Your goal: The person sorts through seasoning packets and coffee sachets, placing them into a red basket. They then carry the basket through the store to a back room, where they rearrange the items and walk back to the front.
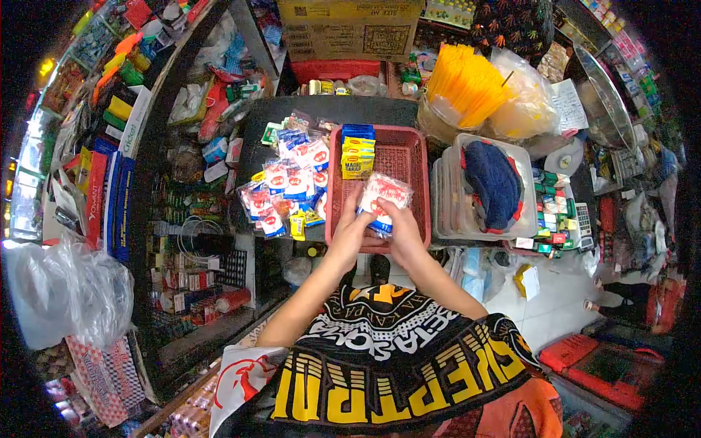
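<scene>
Both my hands hold a small stack of white sachets [387, 191] with red print and a blue lower edge, over the front part of a pink plastic basket [420, 157]. My left hand [353, 228] grips the stack from its left side. On the other side my right hand [406, 228] has its thumb pressed on the front sachet. Yellow and blue sachets [358, 158] stand in a row inside the basket, beyond my hands. To the left of the basket, a loose pile of similar white, red and blue sachets [296, 179] covers part of the dark table.
Right of the basket, a stack of clear plastic containers [447, 197] carries a dark blue cloth [493, 182]. Behind it stand yellow packets [464, 84] and a clear plastic bag [526, 106]. A cardboard box [347, 29] is at the back, and crowded shelves line the left side.
</scene>
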`<move>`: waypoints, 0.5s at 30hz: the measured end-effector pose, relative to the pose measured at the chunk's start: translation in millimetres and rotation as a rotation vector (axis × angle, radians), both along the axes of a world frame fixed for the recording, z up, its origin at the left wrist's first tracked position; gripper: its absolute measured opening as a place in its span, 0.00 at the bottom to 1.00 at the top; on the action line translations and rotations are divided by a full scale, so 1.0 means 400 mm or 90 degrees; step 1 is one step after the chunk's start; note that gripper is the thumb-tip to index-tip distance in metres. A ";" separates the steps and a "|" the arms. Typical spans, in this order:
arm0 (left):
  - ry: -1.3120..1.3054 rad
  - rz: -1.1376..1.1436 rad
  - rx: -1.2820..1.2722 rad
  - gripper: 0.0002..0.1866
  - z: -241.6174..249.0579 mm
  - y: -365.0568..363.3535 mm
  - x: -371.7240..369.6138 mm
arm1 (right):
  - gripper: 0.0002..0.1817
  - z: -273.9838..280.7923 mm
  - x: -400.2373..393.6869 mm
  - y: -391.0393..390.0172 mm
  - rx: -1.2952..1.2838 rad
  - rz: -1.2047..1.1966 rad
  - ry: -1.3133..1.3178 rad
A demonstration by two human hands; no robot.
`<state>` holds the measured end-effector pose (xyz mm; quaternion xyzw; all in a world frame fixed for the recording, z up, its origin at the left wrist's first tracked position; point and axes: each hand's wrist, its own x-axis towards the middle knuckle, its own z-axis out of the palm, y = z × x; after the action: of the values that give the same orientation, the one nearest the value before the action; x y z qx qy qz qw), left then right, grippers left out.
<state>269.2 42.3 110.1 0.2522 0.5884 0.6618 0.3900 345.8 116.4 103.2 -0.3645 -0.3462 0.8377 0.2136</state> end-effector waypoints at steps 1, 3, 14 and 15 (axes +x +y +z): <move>-0.108 -0.002 -0.028 0.28 0.006 -0.001 -0.001 | 0.17 0.001 0.000 0.002 0.001 0.000 0.000; -0.324 -0.005 -0.082 0.27 0.015 -0.003 -0.006 | 0.23 0.004 0.001 0.007 0.091 0.045 0.019; -0.598 -0.245 0.034 0.24 -0.003 -0.006 -0.034 | 0.50 0.004 0.006 0.056 0.334 0.144 0.196; -0.623 -0.225 0.020 0.23 -0.011 -0.003 -0.030 | 0.50 0.011 0.008 0.055 0.333 0.146 0.196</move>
<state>257.1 41.0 105.8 0.0147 0.2758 0.6347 0.7217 349.2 138.4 107.5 -0.1251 -0.5522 0.7842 0.2541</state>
